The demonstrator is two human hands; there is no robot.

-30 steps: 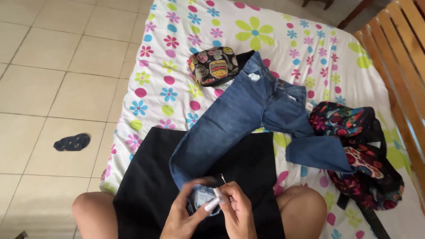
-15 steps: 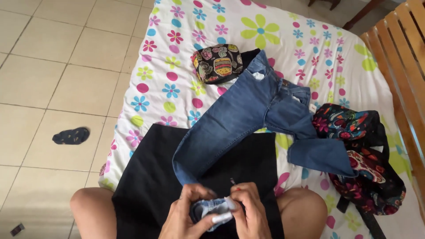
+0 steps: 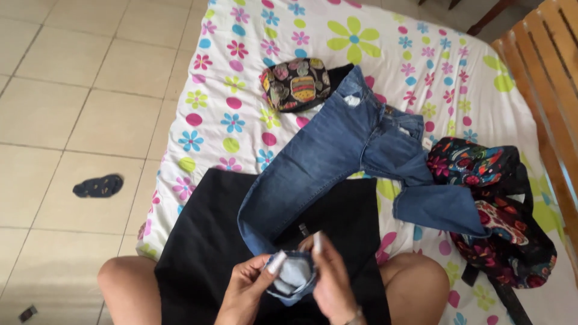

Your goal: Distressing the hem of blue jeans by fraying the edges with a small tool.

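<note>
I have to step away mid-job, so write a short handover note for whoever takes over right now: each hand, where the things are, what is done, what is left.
Left hand: pinching the hem of one leg of the blue jeans, cuff pulled open.
Right hand: gripping the same hem from the other side.
Jeans lie spread across the flowered bedsheet; the held leg runs over a black cloth on the lap. The other leg lies bent toward the patterned backpack. A patterned pouch sits above the waistband.
Done: one cuff in hand.
Left: jeans lie unfolded; other leg untouched.
</note>
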